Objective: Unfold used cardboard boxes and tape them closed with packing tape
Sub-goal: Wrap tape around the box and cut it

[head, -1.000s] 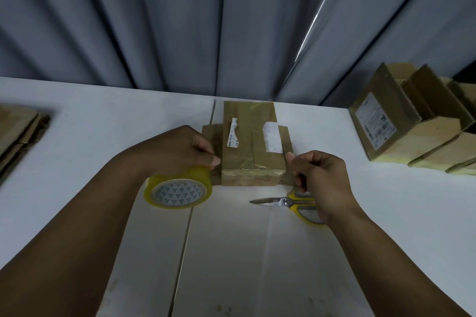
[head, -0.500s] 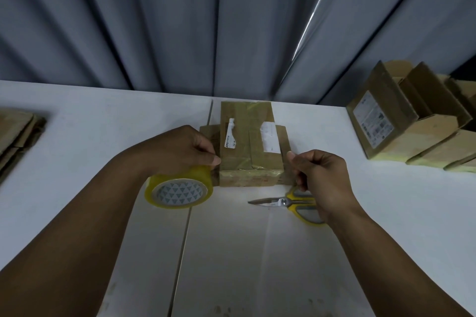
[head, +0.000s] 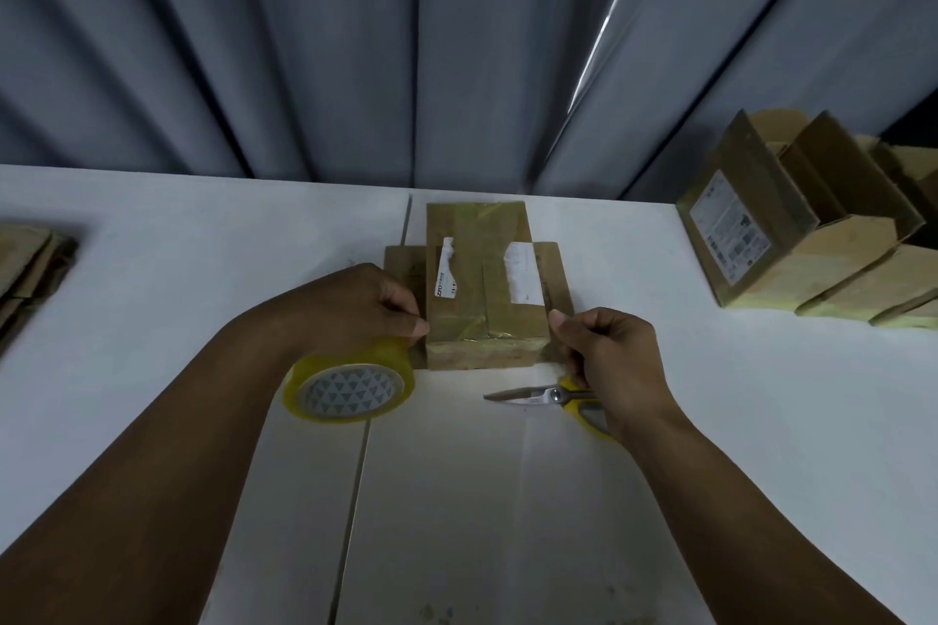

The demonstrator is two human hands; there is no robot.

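Unmoved, left hand [head: 350, 310] grips tape roll [head: 350, 393], right hand [head: 609, 360] pinches box [head: 482, 315] edge.

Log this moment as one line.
left hand: holds tape roll beside box | right hand: curled at box's right edge | scissors: on table

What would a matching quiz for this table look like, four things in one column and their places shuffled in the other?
1 scissors
2 labelled box
3 tape roll
4 flat cardboard stack

A under the left hand
B table's left edge
C partly under the right hand
D between both hands

Pairs: 1-C, 2-D, 3-A, 4-B
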